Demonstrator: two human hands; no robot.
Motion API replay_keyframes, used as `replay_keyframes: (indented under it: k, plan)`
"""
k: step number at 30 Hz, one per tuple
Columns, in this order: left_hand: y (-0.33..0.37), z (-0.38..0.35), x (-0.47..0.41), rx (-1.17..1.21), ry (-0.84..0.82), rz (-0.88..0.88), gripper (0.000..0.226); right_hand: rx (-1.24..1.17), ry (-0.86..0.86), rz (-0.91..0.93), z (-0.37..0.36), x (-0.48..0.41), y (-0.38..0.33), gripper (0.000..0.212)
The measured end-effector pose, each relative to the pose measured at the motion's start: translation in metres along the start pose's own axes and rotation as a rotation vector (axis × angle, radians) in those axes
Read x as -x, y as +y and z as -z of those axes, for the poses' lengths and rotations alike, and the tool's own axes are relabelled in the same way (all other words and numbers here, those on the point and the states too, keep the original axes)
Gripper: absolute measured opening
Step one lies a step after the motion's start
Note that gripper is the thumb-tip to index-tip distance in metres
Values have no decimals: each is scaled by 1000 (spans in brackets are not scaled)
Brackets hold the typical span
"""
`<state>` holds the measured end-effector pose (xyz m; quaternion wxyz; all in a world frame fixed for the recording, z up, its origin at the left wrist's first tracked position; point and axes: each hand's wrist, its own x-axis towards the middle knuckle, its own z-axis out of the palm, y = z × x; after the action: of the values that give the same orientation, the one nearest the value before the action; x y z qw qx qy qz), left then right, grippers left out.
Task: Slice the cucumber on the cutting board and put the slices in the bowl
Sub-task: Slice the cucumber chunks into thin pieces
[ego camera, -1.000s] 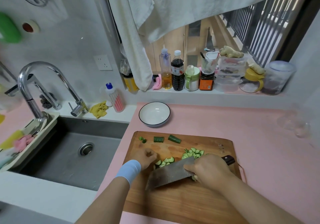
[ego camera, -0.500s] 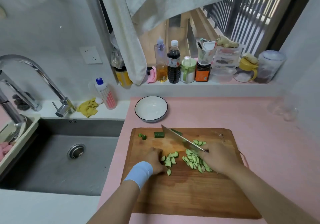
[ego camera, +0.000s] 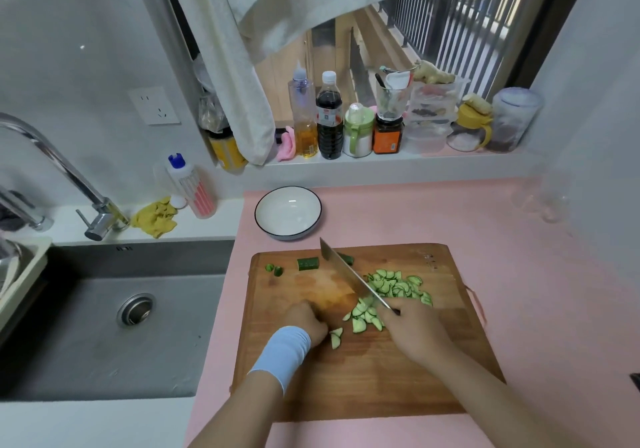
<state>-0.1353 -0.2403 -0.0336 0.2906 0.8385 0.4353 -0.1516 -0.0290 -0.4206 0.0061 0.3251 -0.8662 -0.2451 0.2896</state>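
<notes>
Cucumber slices (ego camera: 391, 292) heaped centre-right on cutting board (ego camera: 346, 385). Right hand (ego camera: 415, 330) grips cleaver (ego camera: 346, 274), blade angled through pile. Left hand (ego camera: 306, 319) curled on board left of slices; can't tell if it holds anything. Cucumber stubs (ego camera: 307, 263) near board's far edge. White bowl (ego camera: 288, 212) just beyond board.

Pink worktop (ego camera: 485, 226): level surface. Directly on it: a wooden cutting board (ego camera: 363, 385) at near centre; a white, dark-rimmed bowl (ego camera: 288, 210) just beyond the board's far left corner, not touching it; clear glassware (ego camera: 550, 202) near the far right corner.
</notes>
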Motion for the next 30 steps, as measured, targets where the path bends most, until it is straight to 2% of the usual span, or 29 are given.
replay_keyframes:
  k: [2, 4, 7, 10, 12, 16, 18, 22, 26, 30]
  plan:
    - [-3, -12, 6, -19, -73, 18, 29, 12, -4, 9, -11, 5, -2, 26]
    - [7, -25, 9, 122, -93, -8, 29, 34, 11, 17, -18, 9, -2, 25]
    - [31, -34, 12, 392, -118, -12, 18, 57, 56, 20, -17, 16, -1, 22]
    - [24, -40, -10, 547, -100, 58, 19, 56, 70, 18, -9, 22, -2, 21]
    - [8, -33, -21, 663, -8, 153, 14, 30, 53, 21, -10, 25, -2, 25]
    - [-19, 13, -1, 527, 356, 219, 19, -27, -28, 28, -33, 36, -6, 30]
    - [-26, 20, 2, 513, 414, 217, 20, -11, -57, 16, -48, 44, -7, 36]
    - [-25, 1, -5, 525, 308, 153, 20, 36, -21, -21, -57, 49, 2, 40]
    - [-11, -18, -10, 533, 227, 73, 23, 10, 75, -89, -35, 46, 12, 38]
    - [6, -17, -17, 490, 218, -3, 23, 30, 104, -112, -14, 39, 21, 39]
